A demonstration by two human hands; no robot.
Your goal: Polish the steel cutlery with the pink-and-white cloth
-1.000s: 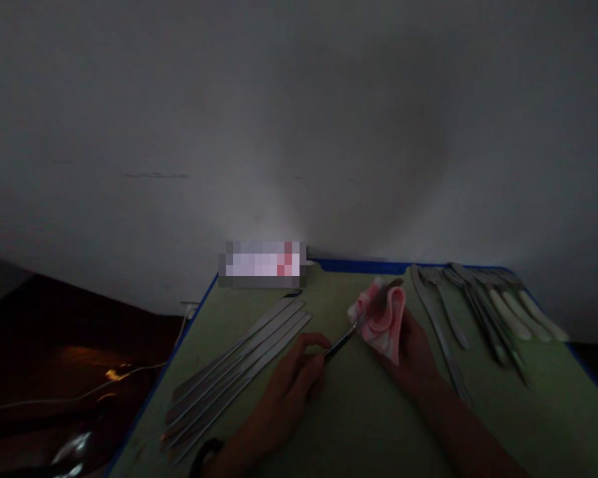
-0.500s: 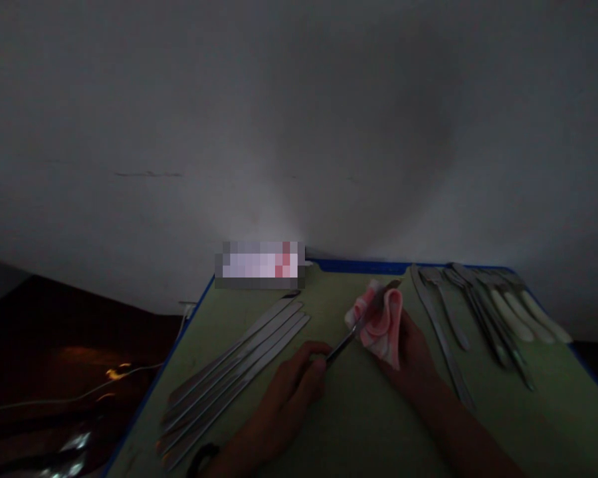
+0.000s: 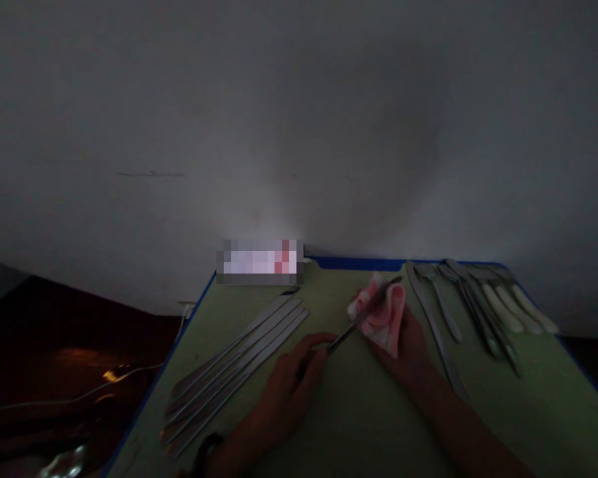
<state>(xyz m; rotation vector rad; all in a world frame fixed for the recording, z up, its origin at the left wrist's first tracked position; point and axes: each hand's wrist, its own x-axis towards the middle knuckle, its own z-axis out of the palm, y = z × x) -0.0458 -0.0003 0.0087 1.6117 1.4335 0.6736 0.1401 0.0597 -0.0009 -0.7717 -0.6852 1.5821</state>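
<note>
Left fingers [image 3: 315,369] pinched — right forearm [image 3: 466,428] slanted inward.

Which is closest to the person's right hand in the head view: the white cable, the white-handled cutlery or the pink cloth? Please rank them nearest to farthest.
From the right hand:
1. Pink cloth: held in it.
2. White-handled cutlery: to its right, on the green tabletop.
3. White cable: far left, beyond the tabletop's left edge.

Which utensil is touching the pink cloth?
The utensil in the left hand, its far end against the cloth; the others lie on the green tabletop.
</note>
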